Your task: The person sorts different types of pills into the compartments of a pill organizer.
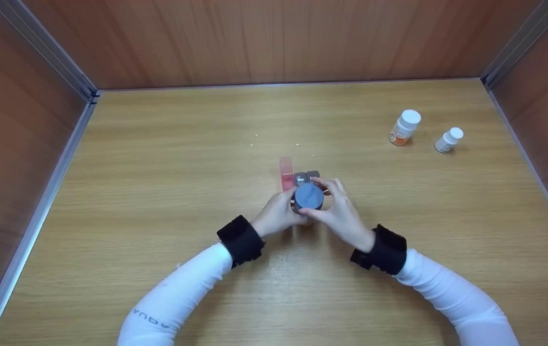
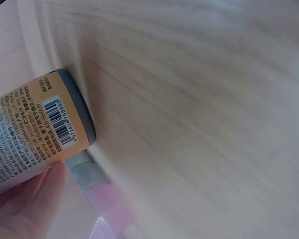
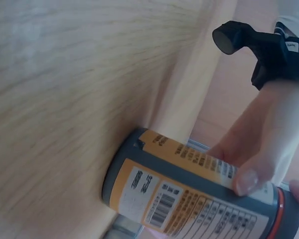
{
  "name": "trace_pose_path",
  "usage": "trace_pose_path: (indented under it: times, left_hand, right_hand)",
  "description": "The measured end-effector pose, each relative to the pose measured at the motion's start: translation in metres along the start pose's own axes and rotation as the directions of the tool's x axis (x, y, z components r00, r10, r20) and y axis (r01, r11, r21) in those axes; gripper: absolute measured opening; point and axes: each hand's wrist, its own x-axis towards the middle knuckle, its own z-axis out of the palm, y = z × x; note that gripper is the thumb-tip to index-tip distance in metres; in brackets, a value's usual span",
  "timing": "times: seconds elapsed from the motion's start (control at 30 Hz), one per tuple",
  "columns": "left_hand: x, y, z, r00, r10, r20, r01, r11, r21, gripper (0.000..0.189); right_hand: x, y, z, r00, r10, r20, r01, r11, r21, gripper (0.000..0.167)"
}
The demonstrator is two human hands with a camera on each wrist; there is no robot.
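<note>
A dark bottle (image 3: 154, 191) with an orange and white label and a dark blue-grey lid (image 1: 309, 196) stands upright between both hands. My left hand (image 1: 278, 215) grips its body from the left, the thumb pressed along the label in the right wrist view. The fingers and thumb of my right hand (image 1: 343, 216) are curled round the lid from the right. Right behind the bottle lies a small pill organizer (image 1: 300, 179) with grey compartments and a pink section (image 1: 286, 180); white bits show in a grey compartment. The bottle and hands hide part of it.
Two white bottles stand at the back right: a larger bottle with an orange label (image 1: 401, 132) and a smaller bottle (image 1: 448, 141). Several tiny pale bits (image 1: 297, 144) lie on the table (image 1: 158, 168) beyond the organizer. Wooden panels (image 1: 264, 43) enclose the back and sides.
</note>
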Motion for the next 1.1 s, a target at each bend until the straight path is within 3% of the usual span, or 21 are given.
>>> trace_pose_path:
  times: [0.2,0.33,0.43,0.53,0.63,0.7,0.73,0.8,0.9,0.97,1.1]
  left_hand:
    - [0.001,0.0,0.0,1.0,0.024,-0.007,-0.024,1.0,0.006,0.061]
    - [0.001,-0.001,0.001,0.998,0.057,-0.012,-0.057,0.998,0.017,0.059]
    - [0.001,-0.001,0.002,0.999,0.048,-0.006,-0.048,0.999,0.019,0.059]
    - [0.001,0.0,0.001,0.999,0.032,0.002,-0.032,0.999,0.011,0.062]
    - [0.001,0.0,0.001,1.0,0.029,0.006,-0.029,1.0,-0.003,0.066]
    - [0.001,-0.001,0.001,1.0,0.031,0.006,-0.03,0.999,-0.012,0.066]
    - [0.001,-0.001,0.001,0.999,0.032,0.005,-0.032,0.999,-0.016,0.066]
    - [0.002,-0.001,0.002,0.999,0.033,0.001,-0.033,0.999,-0.02,0.064]
    - [0.002,-0.002,0.002,0.999,0.036,-0.007,-0.036,0.999,-0.013,0.061]
    - [0.002,-0.002,0.002,1.0,0.027,-0.007,-0.027,1.0,-0.01,0.06]
    - [0.001,-0.001,0.002,1.0,0.005,-0.002,-0.005,1.0,-0.023,0.06]
  right_hand:
    - [0.0,0.004,-0.01,0.994,-0.047,0.097,0.041,0.998,0.057,0.063]
    - [0.001,0.008,-0.017,0.974,-0.084,0.21,0.066,0.993,0.094,0.064]
    - [0.004,0.012,-0.024,0.942,-0.114,0.315,0.073,0.988,0.139,0.065]
    - [0.009,0.017,-0.03,0.891,-0.136,0.432,0.046,0.976,0.211,0.063]
    - [0.016,0.021,-0.034,0.842,-0.126,0.524,-0.035,0.957,0.287,0.06]
    - [0.018,0.021,-0.033,0.831,-0.102,0.547,-0.088,0.947,0.31,0.06]
    - [0.018,0.021,-0.032,0.836,-0.083,0.543,-0.109,0.944,0.312,0.062]
    - [0.016,0.019,-0.028,0.868,-0.038,0.495,-0.126,0.948,0.293,0.065]
    - [0.009,0.015,-0.018,0.941,0.018,0.338,-0.101,0.968,0.229,0.069]
    - [0.005,0.011,-0.011,0.976,0.038,0.214,-0.079,0.979,0.186,0.068]
    - [0.001,0.007,-0.001,0.998,0.041,0.056,-0.048,0.991,0.128,0.065]
